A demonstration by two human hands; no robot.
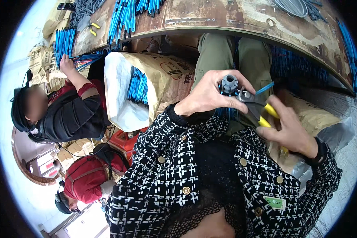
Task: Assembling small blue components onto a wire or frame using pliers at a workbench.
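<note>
My left hand (212,92) is closed around a grey hub (229,81), a round plastic piece with a hole in its top and small dark and blue bits around its rim. In my right hand (287,126) are pliers with yellow handles (270,111), the fingers wrapped round the grips. The dark metal head of the pliers touches or nearly touches the hub's right side. A short blue rod (265,88) sticks out beside the pliers' head, pointing up and right; its other end is hidden. Several blue rods show below the hub, partly covered by my left hand.
A worn wooden table (210,14) runs across the far side, with bundles of blue rods (123,20) and yellow-handled pliers (93,29) on it. To the left, an open paper sack (121,63) holds blue rods. Two people work beyond it. Another sack (309,113) lies to the right.
</note>
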